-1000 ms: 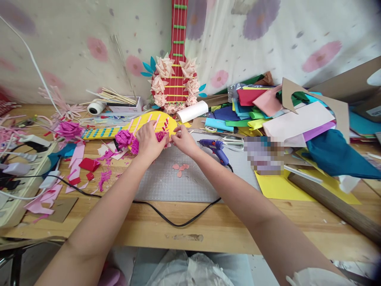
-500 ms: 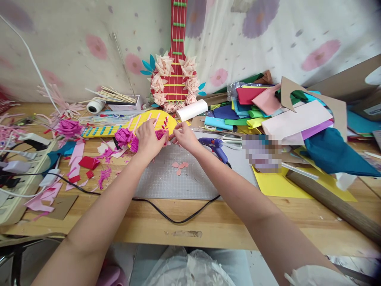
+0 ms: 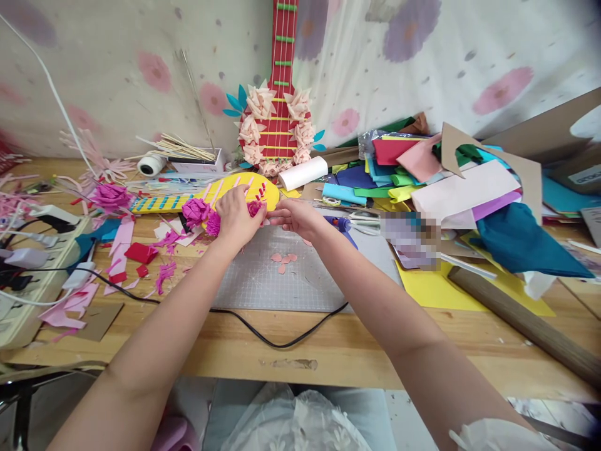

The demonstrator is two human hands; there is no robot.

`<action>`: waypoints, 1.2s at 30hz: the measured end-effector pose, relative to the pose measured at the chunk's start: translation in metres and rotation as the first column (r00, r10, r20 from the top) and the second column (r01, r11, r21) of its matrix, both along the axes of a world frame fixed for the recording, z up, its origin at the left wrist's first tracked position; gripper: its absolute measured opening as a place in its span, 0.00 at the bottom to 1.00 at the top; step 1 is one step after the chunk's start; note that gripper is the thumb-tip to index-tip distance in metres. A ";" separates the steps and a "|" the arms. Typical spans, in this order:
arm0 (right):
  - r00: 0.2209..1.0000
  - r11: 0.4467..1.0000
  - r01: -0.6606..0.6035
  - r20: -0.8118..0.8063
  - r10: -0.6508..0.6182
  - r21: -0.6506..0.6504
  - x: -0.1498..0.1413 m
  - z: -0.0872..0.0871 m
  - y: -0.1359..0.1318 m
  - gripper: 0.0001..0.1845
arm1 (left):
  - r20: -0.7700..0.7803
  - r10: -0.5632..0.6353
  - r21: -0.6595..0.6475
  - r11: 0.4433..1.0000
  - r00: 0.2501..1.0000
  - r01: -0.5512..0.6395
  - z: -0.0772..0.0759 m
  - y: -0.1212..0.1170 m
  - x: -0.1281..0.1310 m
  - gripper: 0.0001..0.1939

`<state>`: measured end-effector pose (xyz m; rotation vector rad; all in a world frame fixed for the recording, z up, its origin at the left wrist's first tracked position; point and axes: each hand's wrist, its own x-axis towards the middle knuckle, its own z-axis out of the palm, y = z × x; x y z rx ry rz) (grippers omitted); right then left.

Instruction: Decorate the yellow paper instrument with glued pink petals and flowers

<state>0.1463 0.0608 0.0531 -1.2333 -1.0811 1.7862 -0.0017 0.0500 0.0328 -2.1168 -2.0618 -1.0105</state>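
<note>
A yellow craft lute with pink and blue strips lies on its side, its neck to the left. Magenta crepe-paper flowers sit along its near edge. My left hand grips the body at that edge, fingers over the top and thumb beside a magenta flower. My right hand is at the body's right end, its fingers stretched out toward the left thumb. Whether those fingertips touch the lute I cannot tell. Several small pink paper petals lie on the grey cutting mat below.
A blue glue gun lies beyond my right wrist, its black cord looping along the front. A red craft lute stands behind. Coloured paper is piled at right; a power strip and paper scraps are at left.
My right hand has moved slightly right, and its fingers have gone from pinched to stretched out. Another pink petal now shows by the right wrist. My left hand keeps its hold.
</note>
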 end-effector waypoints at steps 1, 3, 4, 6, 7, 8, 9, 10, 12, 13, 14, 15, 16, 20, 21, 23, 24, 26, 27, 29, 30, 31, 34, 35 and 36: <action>1.000 1.000 0.015 -0.001 -0.015 0.000 0.001 0.000 0.000 0.04 | 0.002 0.001 -0.003 1.000 1.000 -0.001 0.000 0.000 0.000 0.25; 0.998 0.998 0.057 0.009 -0.058 0.022 0.004 0.000 -0.002 0.06 | 0.000 -0.007 0.008 1.000 1.000 0.007 0.002 -0.002 0.001 0.26; 0.996 0.996 0.081 0.026 -0.082 0.044 0.006 -0.001 -0.005 0.07 | -0.005 -0.017 0.029 0.999 1.000 0.017 0.002 -0.004 0.002 0.25; 0.989 0.986 0.107 0.083 -0.119 0.129 0.013 -0.004 -0.012 0.09 | -0.031 -0.058 0.098 0.993 0.998 0.061 0.001 -0.011 0.007 0.22; 0.984 0.977 0.101 0.125 -0.125 0.186 0.018 -0.007 -0.016 0.10 | -0.050 -0.093 0.135 0.986 0.994 0.099 -0.001 -0.016 0.011 0.19; 0.977 0.965 0.085 0.170 -0.129 0.248 0.023 -0.012 -0.021 0.10 | -0.072 -0.138 0.161 0.976 0.988 0.149 -0.005 -0.021 0.016 0.17; 0.970 0.951 0.042 0.218 -0.112 0.305 0.030 -0.016 -0.027 0.09 | -0.095 -0.201 0.171 0.962 0.975 0.214 -0.009 -0.026 0.022 0.15; 0.962 0.940 0.009 0.255 -0.102 0.342 0.037 -0.022 -0.032 0.09 | -0.122 -0.281 0.157 0.942 0.952 0.298 -0.015 -0.032 0.028 0.14; 0.951 0.928 -0.047 0.301 -0.072 0.370 0.054 -0.032 -0.043 0.11 | -0.166 -0.430 0.084 0.890 0.887 0.447 -0.030 -0.040 0.040 0.11; 0.942 0.926 -0.100 0.336 -0.030 0.364 0.063 -0.036 -0.048 0.12 | -0.166 -0.470 0.049 0.874 0.867 0.483 -0.037 -0.043 0.045 0.11; 0.928 0.926 -0.147 0.372 0.007 0.349 0.072 -0.039 -0.053 0.13 | -0.158 -0.499 0.006 0.863 0.852 0.506 -0.043 -0.045 0.048 0.10; 0.912 0.929 -0.195 0.407 0.053 0.315 0.081 -0.041 -0.057 0.14 | -0.140 -0.504 -0.029 0.863 0.852 0.505 -0.048 -0.046 0.051 0.10; 0.895 0.929 -0.240 0.435 0.099 0.282 0.091 -0.042 -0.061 0.15 | -0.118 -0.494 -0.060 0.869 0.861 0.491 -0.053 -0.046 0.053 0.09; 0.839 0.918 -0.375 0.468 0.277 0.128 0.128 -0.039 -0.067 0.17 | -0.075 -0.416 -0.143 0.904 0.906 0.403 -0.059 -0.045 0.053 0.07; 0.829 0.916 -0.387 0.472 0.299 0.100 0.136 -0.038 -0.066 0.17 | -0.072 -0.404 -0.153 0.908 0.912 0.390 -0.059 -0.045 0.052 0.07; 0.828 0.921 -0.380 0.475 0.297 0.087 0.152 -0.037 -0.062 0.17 | -0.057 -0.388 -0.160 0.913 0.920 0.375 -0.060 -0.046 0.050 0.06; 0.840 0.930 -0.354 0.471 0.270 0.098 0.159 -0.036 -0.060 0.17 | -0.049 -0.382 -0.157 0.915 0.923 0.371 -0.060 -0.047 0.049 0.06; 0.859 0.945 -0.293 0.473 0.195 0.143 0.169 -0.037 -0.056 0.17 | -0.038 -0.372 -0.145 0.920 0.927 0.364 -0.060 -0.050 0.048 0.06; 0.860 0.949 -0.266 0.486 0.154 0.171 0.171 -0.039 -0.054 0.17 | -0.035 -0.370 -0.138 0.922 0.928 0.362 -0.061 -0.051 0.047 0.06; 0.847 0.945 -0.224 0.527 0.067 0.240 0.173 -0.044 -0.051 0.17 | -0.027 -0.369 -0.135 0.922 0.929 0.363 -0.061 -0.052 0.046 0.06; 0.836 0.938 -0.202 0.548 0.016 0.281 0.172 -0.048 -0.050 0.17 | -0.018 -0.366 -0.138 0.923 0.931 0.360 -0.061 -0.052 0.046 0.07; 0.826 0.930 -0.173 0.562 -0.042 0.323 0.170 -0.053 -0.049 0.18 | -0.007 -0.360 -0.143 0.924 0.933 0.355 -0.061 -0.053 0.046 0.07; 0.802 0.906 -0.066 0.562 -0.200 0.418 0.162 -0.066 -0.044 0.22 | 0.028 -0.326 -0.156 0.932 0.945 0.326 -0.061 -0.051 0.047 0.07; 0.795 0.901 -0.050 0.564 -0.225 0.431 0.159 -0.070 -0.042 0.24 | 0.037 -0.315 -0.163 0.934 0.948 0.317 -0.061 -0.050 0.049 0.07; 0.790 0.896 -0.048 0.566 -0.237 0.442 0.156 -0.074 -0.040 0.26 | 0.041 -0.309 -0.174 0.934 0.950 0.311 -0.061 -0.048 0.051 0.07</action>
